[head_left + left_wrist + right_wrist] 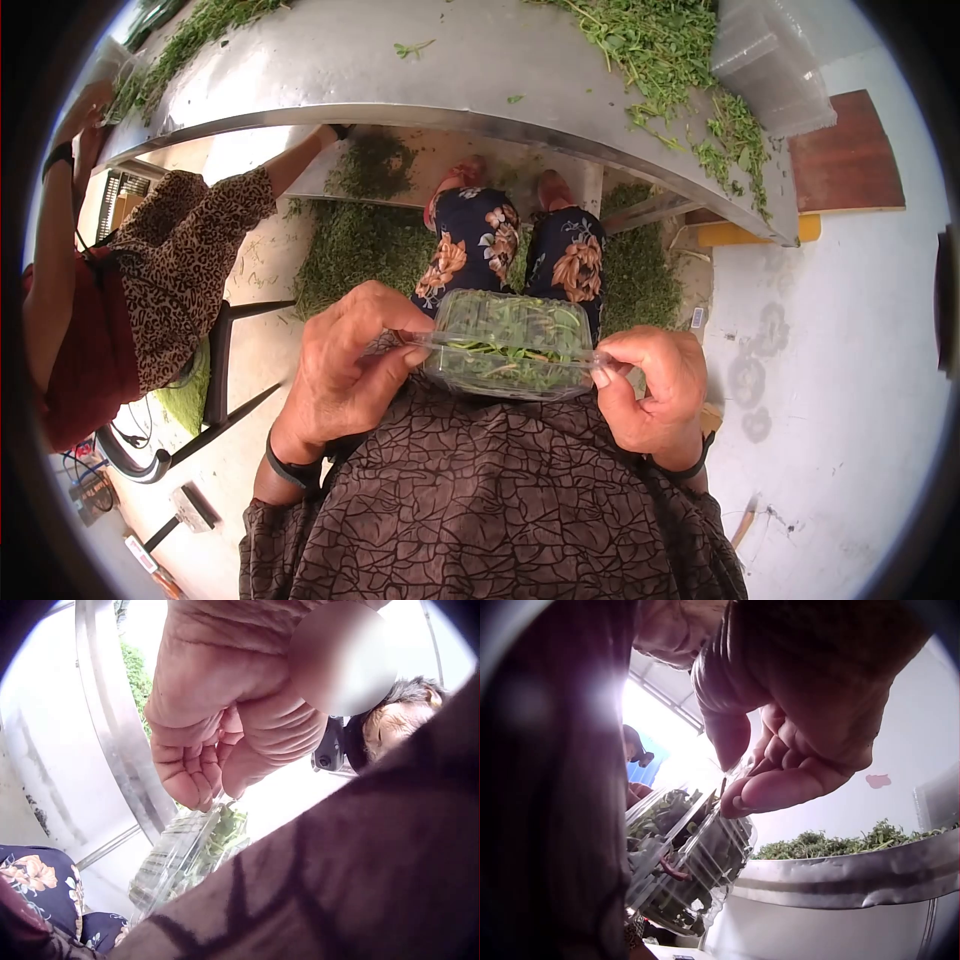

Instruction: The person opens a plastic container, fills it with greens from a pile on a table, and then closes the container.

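A clear plastic clamshell box (512, 340) filled with leafy green sprigs is held over the lap in the head view. My left hand (352, 358) pinches the rim at its left end between thumb and curled fingers. At the opposite end my right hand (655, 385) pinches the rim the same way. The lid lies over the greens, and some stems show along the seam. In the left wrist view the box (187, 851) hangs below the fingertips. The right wrist view shows the ribbed plastic box (694, 855) with leaves and a reddish stem inside.
Ahead stands a metal table (400, 65) with heaps of greens (650, 50) and a stack of clear boxes (770, 65) at right. More greens (350, 255) cover the floor beneath. Another person (130, 300) is at the left, near a dark-framed chair (215, 390).
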Demonstrator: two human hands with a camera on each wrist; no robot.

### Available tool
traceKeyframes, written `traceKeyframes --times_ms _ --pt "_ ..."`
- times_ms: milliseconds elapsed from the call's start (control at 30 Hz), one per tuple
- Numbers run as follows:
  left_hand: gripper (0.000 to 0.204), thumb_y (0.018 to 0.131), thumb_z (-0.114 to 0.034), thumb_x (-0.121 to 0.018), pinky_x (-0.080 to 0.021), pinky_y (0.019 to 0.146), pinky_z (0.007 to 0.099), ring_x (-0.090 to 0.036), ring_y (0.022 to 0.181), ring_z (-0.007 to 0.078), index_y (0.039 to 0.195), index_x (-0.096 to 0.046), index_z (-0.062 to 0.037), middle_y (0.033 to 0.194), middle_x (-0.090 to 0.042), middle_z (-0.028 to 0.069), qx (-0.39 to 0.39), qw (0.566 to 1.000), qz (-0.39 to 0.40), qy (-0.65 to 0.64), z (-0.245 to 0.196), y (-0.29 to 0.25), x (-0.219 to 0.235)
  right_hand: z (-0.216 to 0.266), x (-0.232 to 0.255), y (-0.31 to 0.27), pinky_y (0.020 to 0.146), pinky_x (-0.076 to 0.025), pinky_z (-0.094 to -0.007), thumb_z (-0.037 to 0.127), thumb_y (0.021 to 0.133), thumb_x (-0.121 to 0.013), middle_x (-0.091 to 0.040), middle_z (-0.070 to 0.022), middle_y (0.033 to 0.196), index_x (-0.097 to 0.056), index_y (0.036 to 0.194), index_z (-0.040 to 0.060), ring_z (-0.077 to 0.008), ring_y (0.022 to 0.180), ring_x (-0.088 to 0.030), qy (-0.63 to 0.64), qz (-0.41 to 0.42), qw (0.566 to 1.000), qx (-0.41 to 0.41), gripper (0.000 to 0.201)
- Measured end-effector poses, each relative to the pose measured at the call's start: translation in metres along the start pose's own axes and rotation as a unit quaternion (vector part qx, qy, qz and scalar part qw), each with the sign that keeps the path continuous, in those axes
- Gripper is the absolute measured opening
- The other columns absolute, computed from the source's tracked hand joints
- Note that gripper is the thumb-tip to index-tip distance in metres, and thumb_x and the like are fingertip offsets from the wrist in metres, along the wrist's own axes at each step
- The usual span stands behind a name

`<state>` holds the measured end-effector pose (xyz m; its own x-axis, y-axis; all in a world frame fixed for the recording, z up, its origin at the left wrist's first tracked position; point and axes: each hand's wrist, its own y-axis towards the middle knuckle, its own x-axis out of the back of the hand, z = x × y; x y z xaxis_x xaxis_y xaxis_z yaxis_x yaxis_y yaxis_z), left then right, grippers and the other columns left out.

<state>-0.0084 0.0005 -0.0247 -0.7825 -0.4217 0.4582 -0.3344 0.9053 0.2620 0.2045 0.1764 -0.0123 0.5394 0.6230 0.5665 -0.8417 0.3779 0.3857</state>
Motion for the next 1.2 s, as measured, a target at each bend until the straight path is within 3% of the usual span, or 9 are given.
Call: traceKeyframes --times_ms 200,467,1200 --pt "0.030 0.068 0.010 -0.064 -0.051 0.064 0.0341 -0.062 0.073 0.0249 0.094 -0.059 -0.0048 0.081 -0.062 0.0084 -0.019 1.000 0.008 -0.002 0.0017 0.0007 0.0017 -0.0008 0.0000 -0.0005 0.045 -0.044 -0.0279 -0.009 0.067 -0.065 -0.059 -0.0082 0.065 -0.056 0.086 -0.0005 -0.0188 0.050 -0.058 -0.002 0.003 1.000 0.003 0.023" --pt "0.030 0.063 0.009 -0.063 -0.049 0.060 0.0330 -0.061 0.070 0.0245 0.090 -0.060 -0.0046 0.078 -0.060 0.0081 0.010 1.000 0.011 -0.020 0.0004 0.0006 0.0023 0.0016 0.0003 0.0028 0.043 -0.043 -0.0284 -0.010 0.065 -0.064 -0.058 -0.0077 0.062 -0.056 0.084 -0.0002 -0.0189 0.047 -0.056 -0.019 -0.001 1.000 0.020 0.023" --pt "0.027 0.063 0.010 -0.059 -0.046 0.057 0.0304 -0.058 0.067 0.0216 0.085 -0.058 -0.0039 0.075 -0.056 0.0075 0.005 0.999 -0.004 -0.039 0.0040 0.0001 -0.0033 0.0024 -0.0010 0.0043 0.041 -0.042 -0.0292 -0.013 0.062 -0.062 -0.055 -0.0090 0.060 -0.056 0.079 -0.0020 -0.0210 0.045 -0.055 -0.030 -0.001 0.999 0.027 0.021"
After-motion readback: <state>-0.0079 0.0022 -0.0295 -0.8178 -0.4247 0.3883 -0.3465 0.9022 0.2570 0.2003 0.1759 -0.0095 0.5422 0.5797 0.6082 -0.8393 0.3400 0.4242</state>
